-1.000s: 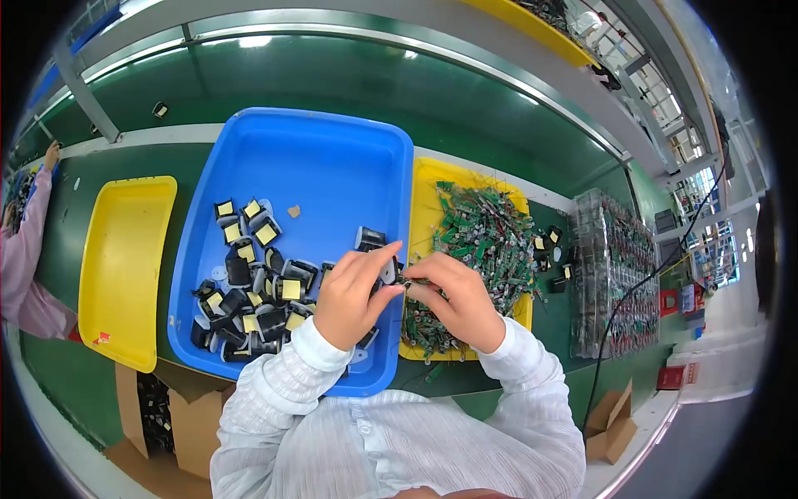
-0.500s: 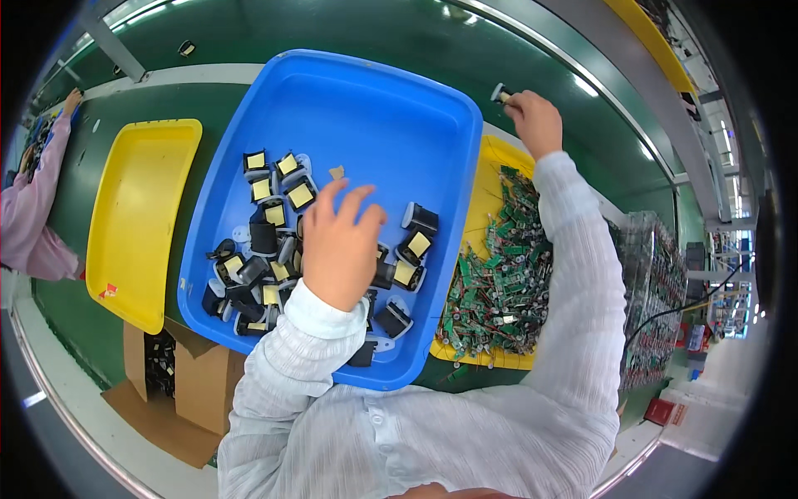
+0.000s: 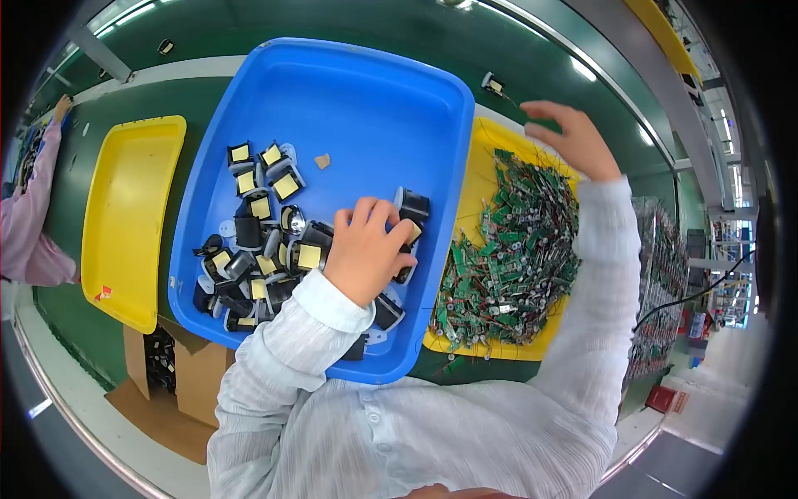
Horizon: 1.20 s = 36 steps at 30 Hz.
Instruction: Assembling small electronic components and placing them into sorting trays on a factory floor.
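My left hand (image 3: 366, 249) lies in the blue tray (image 3: 366, 100), its fingers curled down over a black component with a yellow face (image 3: 413, 218) at the right edge of a heap of such components (image 3: 258, 249). My right hand (image 3: 569, 137) hovers with its fingers apart and nothing in it, above the far end of the yellow tray (image 3: 486, 141) that holds a pile of small green circuit boards with wires (image 3: 511, 249). One small black and yellow part (image 3: 494, 84) lies on the green table just beyond that hand.
A second yellow tray (image 3: 125, 216) lies left of the blue one. Another person's pink sleeve (image 3: 29, 224) shows at the far left. Cardboard boxes (image 3: 179, 374) stand below the table's near edge. Clear racks of parts (image 3: 665, 274) stand at the right.
My right hand has left the small part on the table and pulled back, fingers spread. My left hand has slid right in the blue tray and its fingers have curled onto a component.
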### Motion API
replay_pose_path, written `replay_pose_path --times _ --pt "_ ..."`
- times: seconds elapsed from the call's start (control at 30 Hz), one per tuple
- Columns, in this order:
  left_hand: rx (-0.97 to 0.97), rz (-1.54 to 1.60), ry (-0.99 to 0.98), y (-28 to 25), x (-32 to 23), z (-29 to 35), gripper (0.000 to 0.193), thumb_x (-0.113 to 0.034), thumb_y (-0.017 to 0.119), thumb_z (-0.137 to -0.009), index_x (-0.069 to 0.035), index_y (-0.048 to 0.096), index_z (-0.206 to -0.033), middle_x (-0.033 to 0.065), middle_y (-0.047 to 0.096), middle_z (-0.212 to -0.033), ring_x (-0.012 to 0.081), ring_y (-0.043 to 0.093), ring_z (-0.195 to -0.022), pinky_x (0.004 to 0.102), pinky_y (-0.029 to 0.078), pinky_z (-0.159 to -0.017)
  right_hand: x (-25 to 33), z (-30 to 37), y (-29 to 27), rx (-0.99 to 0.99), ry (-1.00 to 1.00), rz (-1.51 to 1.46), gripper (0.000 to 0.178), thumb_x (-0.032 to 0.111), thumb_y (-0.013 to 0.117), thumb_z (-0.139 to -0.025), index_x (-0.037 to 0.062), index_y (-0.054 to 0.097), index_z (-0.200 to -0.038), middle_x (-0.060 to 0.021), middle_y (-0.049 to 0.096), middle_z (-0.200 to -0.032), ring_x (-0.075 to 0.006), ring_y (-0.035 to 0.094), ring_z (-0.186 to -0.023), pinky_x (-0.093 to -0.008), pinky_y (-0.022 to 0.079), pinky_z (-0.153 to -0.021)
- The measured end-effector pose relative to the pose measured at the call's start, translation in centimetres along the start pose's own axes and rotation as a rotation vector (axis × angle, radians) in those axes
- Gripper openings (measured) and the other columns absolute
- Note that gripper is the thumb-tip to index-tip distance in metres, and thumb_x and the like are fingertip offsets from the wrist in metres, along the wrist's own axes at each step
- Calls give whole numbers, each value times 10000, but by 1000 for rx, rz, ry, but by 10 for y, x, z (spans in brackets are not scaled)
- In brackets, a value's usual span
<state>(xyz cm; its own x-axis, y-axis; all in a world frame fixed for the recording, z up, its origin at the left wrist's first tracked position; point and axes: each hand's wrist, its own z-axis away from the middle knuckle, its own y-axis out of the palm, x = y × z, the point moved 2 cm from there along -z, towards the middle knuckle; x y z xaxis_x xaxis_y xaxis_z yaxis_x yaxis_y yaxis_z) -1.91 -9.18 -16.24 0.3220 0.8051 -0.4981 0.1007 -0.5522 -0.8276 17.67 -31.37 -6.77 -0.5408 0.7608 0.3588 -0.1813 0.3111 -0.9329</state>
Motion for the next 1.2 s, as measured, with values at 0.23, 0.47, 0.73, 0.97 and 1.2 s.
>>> replay_pose_path --times 0.23,0.47,0.73,0.97,1.2 --pt "-189 389 -130 -13 -9 -4 101 -123 545 -820 -31 509 -843 118 549 -727 315 531 -641 396 414 -585 66 95 71 -22 -48 72 163 182 686 -642 49 628 -717 -97 551 -724 -268 519 -769 -364 427 -667" --pt "-143 587 -230 -20 -13 2 139 -134 546 -847 -9 488 -860 154 551 -771 317 552 -675 332 439 -586 66 114 106 24 13 118 253 187 743 -588 95 546 -715 -50 500 -730 -241 474 -822 -359 381 -623" --pt "40 1272 -431 -5 -12 5 177 -122 574 -839 -15 533 -973 37 571 -829 121 541 -734 249 444 -627 73 119 87 -386 92 -697 135 17 650 -702 39 563 -802 -31 593 -617 -153 602 -672 -353 434 -782" --pt "8 1616 -353 -3 -28 6 224 51 633 -742 12 567 -952 85 549 -998 147 545 -921 263 468 -802 107 132 85 -229 70 -1008 118 -33 594 -771 -7 552 -878 -58 575 -765 -96 540 -664 -227 428 -612" --pt "-34 1448 -302 -4 -36 7 238 46 676 -704 7 588 -922 107 551 -997 175 558 -910 287 485 -773 118 140 95 -291 106 -978 87 -10 586 -788 6 503 -807 -17 521 -675 -38 458 -550 -194 358 -491"
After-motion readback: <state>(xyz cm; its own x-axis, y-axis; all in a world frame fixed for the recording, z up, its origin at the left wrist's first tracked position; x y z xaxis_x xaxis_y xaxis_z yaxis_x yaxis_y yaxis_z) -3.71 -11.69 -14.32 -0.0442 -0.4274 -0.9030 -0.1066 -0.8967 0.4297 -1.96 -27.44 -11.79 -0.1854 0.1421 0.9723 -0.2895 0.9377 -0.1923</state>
